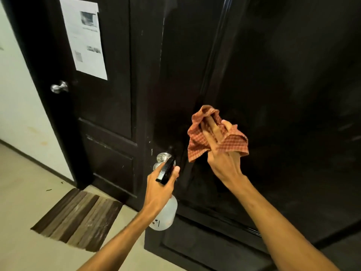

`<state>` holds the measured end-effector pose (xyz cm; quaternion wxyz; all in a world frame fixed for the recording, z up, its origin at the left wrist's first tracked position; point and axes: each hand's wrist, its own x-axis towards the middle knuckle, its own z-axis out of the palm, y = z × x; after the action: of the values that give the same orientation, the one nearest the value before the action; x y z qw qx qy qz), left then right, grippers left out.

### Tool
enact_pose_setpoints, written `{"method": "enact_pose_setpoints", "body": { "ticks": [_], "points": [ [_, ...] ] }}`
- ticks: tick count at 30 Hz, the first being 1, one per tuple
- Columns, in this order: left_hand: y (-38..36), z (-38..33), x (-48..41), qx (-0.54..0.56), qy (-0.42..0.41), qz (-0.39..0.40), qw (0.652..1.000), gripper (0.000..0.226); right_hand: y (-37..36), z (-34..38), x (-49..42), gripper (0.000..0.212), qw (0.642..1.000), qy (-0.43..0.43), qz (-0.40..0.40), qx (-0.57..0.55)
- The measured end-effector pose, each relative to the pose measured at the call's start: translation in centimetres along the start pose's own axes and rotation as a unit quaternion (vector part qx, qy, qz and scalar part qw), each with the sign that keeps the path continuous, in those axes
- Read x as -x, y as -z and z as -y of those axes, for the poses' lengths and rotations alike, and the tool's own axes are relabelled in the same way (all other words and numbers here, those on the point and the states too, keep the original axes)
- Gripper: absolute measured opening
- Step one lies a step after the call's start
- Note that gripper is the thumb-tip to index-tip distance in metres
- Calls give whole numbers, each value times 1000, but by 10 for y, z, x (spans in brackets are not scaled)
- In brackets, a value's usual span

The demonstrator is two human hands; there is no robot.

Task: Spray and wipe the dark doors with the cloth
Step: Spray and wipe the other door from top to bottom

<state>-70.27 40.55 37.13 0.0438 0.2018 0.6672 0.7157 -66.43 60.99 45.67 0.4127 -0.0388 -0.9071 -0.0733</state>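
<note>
The wiping step looks to be in hand: the right hand [220, 153] grips the checked cloth [207, 137] against the near dark door [273, 94], right of its knob [163, 156]. The left hand [160, 188] clasps the spray bottle [166, 212] low beside it. Next likely calls for firm strokes across the panel.

Your right hand [220, 153] holds the checked cloth [203, 137] against the near dark door [273, 85], fingers extended into its folds. Your left hand [160, 188] grips the neck of the clear spray bottle [166, 216]; its black nozzle [165, 171] points toward the door, just below a round metal knob [163, 157]. The far door [109, 114] carries a paper notice [84, 36] and a second knob [58, 87]. A striped mat [78, 218] lies on the floor [23, 202].
</note>
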Motion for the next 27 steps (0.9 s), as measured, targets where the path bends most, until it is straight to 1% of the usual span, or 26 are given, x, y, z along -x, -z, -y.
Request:
{"method": "enact_pose_setpoints", "body": {
  "ticks": [2,4,5,7,9,11,13,14,15,17,20,22,23,25,26,27],
  "points": [
    [9,4,2,-12,-5,1,1000,10,12,19,6,73,1000,-6,13,-21],
    [19,7,2,-28,-9,-3,1000,11,18,28,20,74,996,-39,23,-74],
    [23,8,2,-39,-6,-9,999,13,14,30,27,73,989,-80,33,-122],
    [32,15,5,-65,7,-25,998,15,1,37,45,66,961,-169,52,-214],
    [41,24,9,-96,10,-40,995,15,-11,54,59,61,940,-216,52,-260],
    [49,35,14,-123,13,-46,991,16,-20,72,65,58,911,-272,49,-305],
    [54,41,19,-136,20,-42,990,14,-21,89,61,54,889,-310,27,-337],
    [55,42,21,-139,23,-43,989,12,-22,98,55,53,884,-318,22,-341],
    [57,43,23,-141,24,-48,988,11,-24,106,47,53,884,-310,18,-350],
    [60,45,22,-138,23,-65,988,12,-33,120,32,52,898,-268,33,-347],
    [67,47,21,-143,8,-54,988,12,-56,131,45,53,939,-162,112,-281],
    [70,45,18,-143,12,-38,989,18,-66,128,62,56,953,-133,149,-228],
    [72,43,15,-133,18,-35,990,20,-68,124,66,59,960,-134,153,-193],
    [79,40,8,-127,11,-39,991,13,-69,121,63,62,969,-154,122,-146],
    [82,39,5,-132,4,-39,991,11,-71,122,63,62,965,-182,99,-162],
    [85,42,5,-134,5,-34,990,10,-73,130,68,63,952,-218,85,-197]
  ]
}}
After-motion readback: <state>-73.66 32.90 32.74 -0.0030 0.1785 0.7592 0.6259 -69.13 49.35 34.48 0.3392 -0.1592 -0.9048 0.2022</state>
